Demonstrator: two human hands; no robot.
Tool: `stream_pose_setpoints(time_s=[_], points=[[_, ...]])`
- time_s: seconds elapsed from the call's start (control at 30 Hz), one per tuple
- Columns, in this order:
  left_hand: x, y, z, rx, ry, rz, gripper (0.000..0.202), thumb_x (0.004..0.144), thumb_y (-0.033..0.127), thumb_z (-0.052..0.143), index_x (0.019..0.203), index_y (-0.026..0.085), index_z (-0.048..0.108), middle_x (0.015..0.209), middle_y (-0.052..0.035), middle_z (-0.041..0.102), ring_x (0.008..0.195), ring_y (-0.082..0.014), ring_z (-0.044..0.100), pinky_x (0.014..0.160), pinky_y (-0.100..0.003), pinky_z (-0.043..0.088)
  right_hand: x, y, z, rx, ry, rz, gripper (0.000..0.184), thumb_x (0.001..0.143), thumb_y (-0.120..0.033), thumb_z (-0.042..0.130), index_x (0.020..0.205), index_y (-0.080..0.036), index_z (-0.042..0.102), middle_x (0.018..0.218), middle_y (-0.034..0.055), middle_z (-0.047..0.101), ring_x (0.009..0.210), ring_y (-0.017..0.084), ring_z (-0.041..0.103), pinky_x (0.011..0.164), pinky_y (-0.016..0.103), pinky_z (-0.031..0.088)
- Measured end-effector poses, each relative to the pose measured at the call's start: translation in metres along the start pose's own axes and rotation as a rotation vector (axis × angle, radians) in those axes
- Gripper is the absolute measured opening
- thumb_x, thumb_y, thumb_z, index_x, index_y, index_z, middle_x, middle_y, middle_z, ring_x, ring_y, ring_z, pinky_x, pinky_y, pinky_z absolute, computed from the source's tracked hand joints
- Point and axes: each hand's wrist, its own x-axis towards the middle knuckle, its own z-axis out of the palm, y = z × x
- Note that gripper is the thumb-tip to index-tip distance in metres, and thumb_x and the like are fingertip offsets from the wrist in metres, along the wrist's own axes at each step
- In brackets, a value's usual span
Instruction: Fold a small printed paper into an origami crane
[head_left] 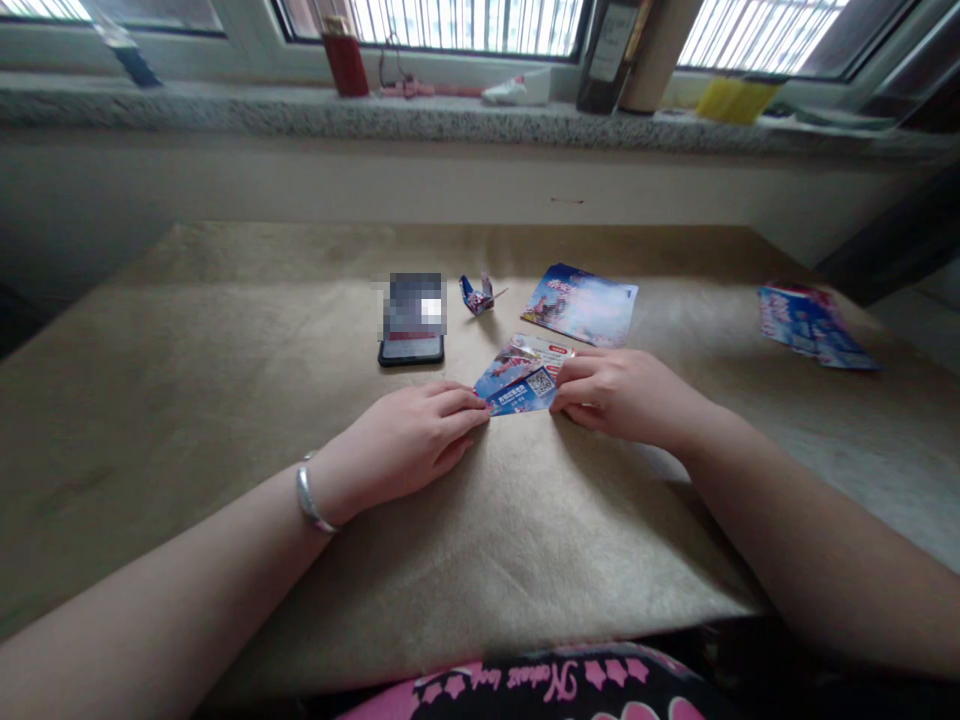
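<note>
A folded sheet of glossy printed paper (pixel 517 378), blue and white with a QR code, lies on the table between my hands. My left hand (pixel 420 440), with a silver bracelet at the wrist, has its fingers together and their tips pinching the paper's left corner. At the right edge, my right hand (pixel 619 395) grips the paper between bent fingers and thumb; part of that edge is hidden beneath them. Just beyond the sheet stands a small folded paper crane (pixel 478 295) in a similar print. Flat printed sheets (pixel 581 305) lie behind my right hand.
A phone (pixel 412 345) with a blurred screen lies left of the crane. More printed leaflets (pixel 814 325) are fanned out at the right of the tan-covered table (pixel 187 400). On the granite window sill (pixel 262 112) behind are a red container (pixel 345 60) and a dark box (pixel 609 55).
</note>
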Motion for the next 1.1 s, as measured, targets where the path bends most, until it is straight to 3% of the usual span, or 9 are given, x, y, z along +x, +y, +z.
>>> stream_pose_setpoints(time_s=[1.1], points=[[-0.0008,-0.002,-0.0001,-0.013,-0.012,-0.002,0.03,0.091,0.022,0.045,0.116,0.018,0.061,0.114,-0.0085,0.063,0.104,-0.0198,0.059,0.09,-0.036,0.052,-0.0095,0.0087,-0.0095,-0.018,-0.151,0.09,0.019,0.079,-0.014,0.054,0.08,-0.026,0.069,0.09,-0.0017,0.07,0.077,0.014,0.063,0.064,0.026,0.041]])
